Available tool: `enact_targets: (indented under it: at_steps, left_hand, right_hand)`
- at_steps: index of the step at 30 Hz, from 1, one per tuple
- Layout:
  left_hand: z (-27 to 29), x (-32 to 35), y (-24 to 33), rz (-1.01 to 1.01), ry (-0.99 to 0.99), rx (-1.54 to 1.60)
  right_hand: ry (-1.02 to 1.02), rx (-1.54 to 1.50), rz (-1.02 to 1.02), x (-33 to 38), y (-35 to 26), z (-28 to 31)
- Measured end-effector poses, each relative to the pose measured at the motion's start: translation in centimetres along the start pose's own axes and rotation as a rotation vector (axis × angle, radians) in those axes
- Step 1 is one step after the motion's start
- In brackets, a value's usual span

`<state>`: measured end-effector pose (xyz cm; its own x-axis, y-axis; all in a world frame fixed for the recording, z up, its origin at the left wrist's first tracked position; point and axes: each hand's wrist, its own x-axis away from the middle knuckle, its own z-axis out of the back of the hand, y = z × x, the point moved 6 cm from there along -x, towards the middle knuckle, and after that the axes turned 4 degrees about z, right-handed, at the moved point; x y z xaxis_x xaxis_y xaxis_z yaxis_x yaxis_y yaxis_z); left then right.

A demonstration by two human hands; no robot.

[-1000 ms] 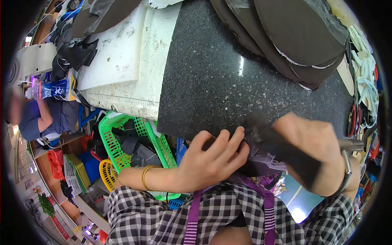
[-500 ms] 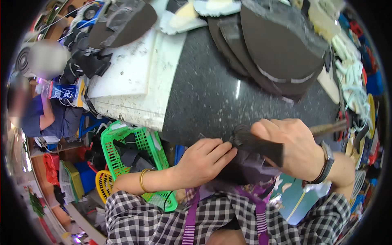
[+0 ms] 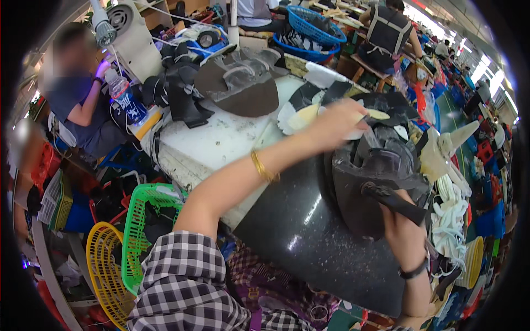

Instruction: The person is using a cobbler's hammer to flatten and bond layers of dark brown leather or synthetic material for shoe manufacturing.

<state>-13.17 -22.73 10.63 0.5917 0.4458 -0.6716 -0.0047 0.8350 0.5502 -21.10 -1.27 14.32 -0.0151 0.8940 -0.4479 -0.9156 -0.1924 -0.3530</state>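
Note:
My left hand (image 3: pixel 338 124) reaches across the table, smeared by motion, beside a cream-coloured flat piece (image 3: pixel 378 114) and above dark cut pieces. Whether it grips anything is unclear. My right hand (image 3: pixel 407 229) is closed round a hammer (image 3: pixel 400 203) with a broad dark head; its handle is mostly hidden. The hammer sits over a stack of rounded dark brown shoe pieces (image 3: pixel 353 193), with shiny grey, see-through parts on top. A similar brown piece (image 3: pixel 248 99) lies on the white board (image 3: pixel 190 146) to the left.
The black tabletop (image 3: pixel 303 243) spreads before me. A green basket (image 3: pixel 132 237) and a yellow basket (image 3: pixel 102 265) stand at lower left. Pale strips (image 3: pixel 448 220) hang at the right edge. A co-worker (image 3: pixel 77 94) sits at left by a bottle (image 3: pixel 127 99); blue baskets (image 3: pixel 314 27) stand behind.
My left hand has left the table's near edge and swung far forward. My right hand has moved to the brown stack with the hammer. The view has tilted up, showing more of the room.

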Motion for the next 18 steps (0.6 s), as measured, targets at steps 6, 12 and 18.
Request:
enact_targets:
  at_steps: [6, 12, 18]
  left_hand:
    - [15.9, 0.6, -19.1, 0.187, 0.435, -1.475]
    - [20.0, 2.9, -14.4, 0.584, -0.153, -0.636]
    - [17.2, 3.6, 8.8, 0.655, -0.617, 0.437]
  right_hand:
    - [0.051, 0.132, -0.005, 0.9, 3.8, -0.9]
    - [0.02, 0.022, -0.129, 0.7, 4.7, -1.4]
    - [0.056, 0.034, -0.003, 0.9, 4.9, -2.0]
